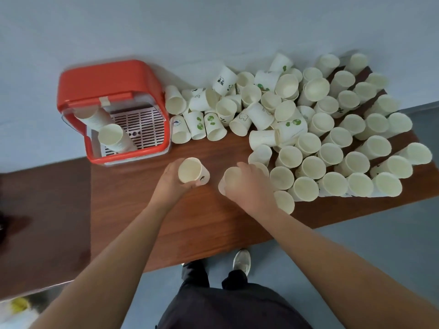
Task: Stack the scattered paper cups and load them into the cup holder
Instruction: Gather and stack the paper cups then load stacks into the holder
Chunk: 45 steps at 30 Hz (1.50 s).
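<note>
The red plastic cup holder (114,110) sits at the far left of the brown wooden table (190,224), with a stack of nested paper cups (107,131) leaning inside it. The scattered white paper cups (320,143) spread right of it, against the wall (213,27).

Scattered cream paper cups (308,129), red cup holder (111,91)

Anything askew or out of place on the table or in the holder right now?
Yes. Two cup stacks lie slanted in the red holder, not upright. Behind the upright cups, a pile lies tipped on its sides. No damage shows.
</note>
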Available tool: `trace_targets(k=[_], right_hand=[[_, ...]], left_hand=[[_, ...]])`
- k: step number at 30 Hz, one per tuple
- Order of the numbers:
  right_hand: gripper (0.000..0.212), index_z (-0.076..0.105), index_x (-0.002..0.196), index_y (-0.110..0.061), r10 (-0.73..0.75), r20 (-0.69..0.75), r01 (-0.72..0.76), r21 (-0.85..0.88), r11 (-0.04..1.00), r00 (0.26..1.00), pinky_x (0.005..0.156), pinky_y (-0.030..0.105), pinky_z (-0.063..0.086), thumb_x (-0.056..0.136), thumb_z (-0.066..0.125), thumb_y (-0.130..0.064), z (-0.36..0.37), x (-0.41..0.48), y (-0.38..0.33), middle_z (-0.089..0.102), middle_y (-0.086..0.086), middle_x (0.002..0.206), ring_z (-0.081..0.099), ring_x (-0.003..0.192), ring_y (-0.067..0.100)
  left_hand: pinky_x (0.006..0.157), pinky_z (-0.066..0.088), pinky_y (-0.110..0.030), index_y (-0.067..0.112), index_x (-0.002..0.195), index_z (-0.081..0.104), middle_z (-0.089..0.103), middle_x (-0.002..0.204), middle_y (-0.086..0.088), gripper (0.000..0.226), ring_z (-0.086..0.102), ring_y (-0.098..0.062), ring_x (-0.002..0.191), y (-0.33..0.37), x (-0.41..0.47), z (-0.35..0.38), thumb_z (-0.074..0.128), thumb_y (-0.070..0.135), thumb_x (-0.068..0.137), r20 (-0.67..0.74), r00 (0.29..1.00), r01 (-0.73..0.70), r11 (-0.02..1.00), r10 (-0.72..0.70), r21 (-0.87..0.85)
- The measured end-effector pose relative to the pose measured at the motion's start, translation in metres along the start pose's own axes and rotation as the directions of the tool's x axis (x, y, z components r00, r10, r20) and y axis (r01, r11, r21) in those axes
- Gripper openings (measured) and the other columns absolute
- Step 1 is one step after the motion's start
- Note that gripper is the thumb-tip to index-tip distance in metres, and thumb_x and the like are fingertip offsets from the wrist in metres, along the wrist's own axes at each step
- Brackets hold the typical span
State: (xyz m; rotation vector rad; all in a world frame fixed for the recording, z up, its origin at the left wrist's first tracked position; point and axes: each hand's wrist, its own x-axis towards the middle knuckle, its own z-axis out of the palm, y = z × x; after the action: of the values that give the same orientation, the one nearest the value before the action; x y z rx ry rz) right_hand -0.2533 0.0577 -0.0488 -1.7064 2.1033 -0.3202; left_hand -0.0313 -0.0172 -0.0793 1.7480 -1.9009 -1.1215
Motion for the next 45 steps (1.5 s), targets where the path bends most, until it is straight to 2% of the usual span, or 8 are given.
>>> trace_targets(k=[7,15,19,28,32,37,40,45], right_hand=[[0.072,0.048,0.136,-0.018,-0.171,0.012,0.17,0.064,0.983,0.985,0.094,0.044,0.046,0.076,0.075,-0.047,-0.013,0.053,-0.095,0.056,0.005,0.125,0.053,0.113,0.028],[0.066,0.05,0.133,-0.017,-0.247,0.001,0.244,0.166,0.956,0.969,0.092,0.041,0.048,0.077,0.074,-0.043,0.001,0.095,-0.189,0.056,0.003,0.123,0.053,0.112,0.024],[0.064,0.048,0.133,-0.02,-0.22,0.019,0.211,0.213,0.954,0.975,0.093,0.038,0.047,0.079,0.073,-0.042,0.012,0.106,-0.212,0.054,0.0,0.126,0.052,0.114,0.02],[0.07,0.041,0.144,-0.02,-0.081,-0.034,0.087,0.342,0.936,0.996,0.098,0.019,0.032,0.083,0.073,-0.035,0.035,0.133,-0.234,0.042,-0.003,0.138,0.042,0.125,0.01],[0.069,0.042,0.143,-0.022,-0.05,-0.049,0.065,0.386,0.92,0.998,0.094,0.019,0.037,0.082,0.073,-0.035,0.041,0.143,-0.249,0.039,-0.003,0.133,0.047,0.115,0.007],[0.062,0.05,0.133,-0.022,-0.13,-0.046,0.138,0.414,0.9,0.99,0.1,0.039,0.048,0.078,0.072,-0.04,0.054,0.153,-0.271,0.043,-0.005,0.129,0.051,0.118,0.014],[0.063,0.051,0.135,-0.018,-0.207,0.002,0.197,0.302,0.933,0.978,0.101,0.03,0.042,0.079,0.076,-0.036,0.064,0.157,-0.281,0.043,-0.004,0.129,0.046,0.12,0.013],[0.064,0.051,0.136,-0.014,-0.348,0.04,0.337,0.16,0.928,0.937,0.09,0.02,0.036,0.082,0.075,-0.036,0.087,0.165,-0.301,0.044,0.001,0.132,0.048,0.118,0.016]], left_hand=[[0.099,0.049,-0.043,0.03,0.13,0.051,0.057,0.125,0.01,0.064,0.056,-0.015,0.114,-0.034,-0.017,-0.115,0.085,0.033,0.076,-0.239,0.967,0.069,0.993,-0.091,-0.1],[0.097,0.048,-0.031,0.034,0.135,0.045,0.051,0.132,0.011,0.067,0.056,-0.01,0.116,-0.067,0.004,-0.206,0.081,0.041,0.079,-0.467,0.871,0.035,0.968,-0.152,-0.249],[0.1,0.049,-0.037,0.026,0.142,0.044,0.05,0.134,0.005,0.076,0.053,-0.014,0.12,-0.082,0.04,-0.211,0.082,0.042,0.077,-0.445,0.883,0.061,0.976,-0.151,-0.209],[0.107,0.037,-0.05,0.013,0.138,0.051,0.039,0.146,-0.019,0.078,0.038,-0.04,0.134,-0.102,0.095,-0.183,0.085,0.039,0.072,-0.257,0.963,0.129,0.979,-0.086,0.159],[0.104,0.041,-0.05,0.018,0.144,0.042,0.042,0.143,-0.013,0.082,0.043,-0.035,0.132,-0.103,0.105,-0.181,0.084,0.035,0.075,-0.121,0.988,0.102,0.994,-0.097,0.035],[0.108,0.033,-0.034,0.022,0.155,0.027,0.04,0.151,0.002,0.087,0.04,-0.016,0.136,-0.126,0.092,-0.193,0.077,0.035,0.085,-0.017,0.999,0.043,0.994,-0.045,-0.103],[0.116,0.031,-0.035,0.027,0.157,0.027,0.041,0.155,0.009,0.071,0.039,-0.011,0.141,-0.14,0.083,-0.202,0.058,0.047,0.096,0.023,0.991,0.132,0.958,-0.131,-0.253],[0.117,0.036,-0.04,0.034,0.145,0.049,0.051,0.147,0.014,0.053,0.046,-0.008,0.136,-0.145,0.08,-0.211,0.044,0.059,0.099,-0.001,0.974,0.195,0.849,-0.225,-0.492]])
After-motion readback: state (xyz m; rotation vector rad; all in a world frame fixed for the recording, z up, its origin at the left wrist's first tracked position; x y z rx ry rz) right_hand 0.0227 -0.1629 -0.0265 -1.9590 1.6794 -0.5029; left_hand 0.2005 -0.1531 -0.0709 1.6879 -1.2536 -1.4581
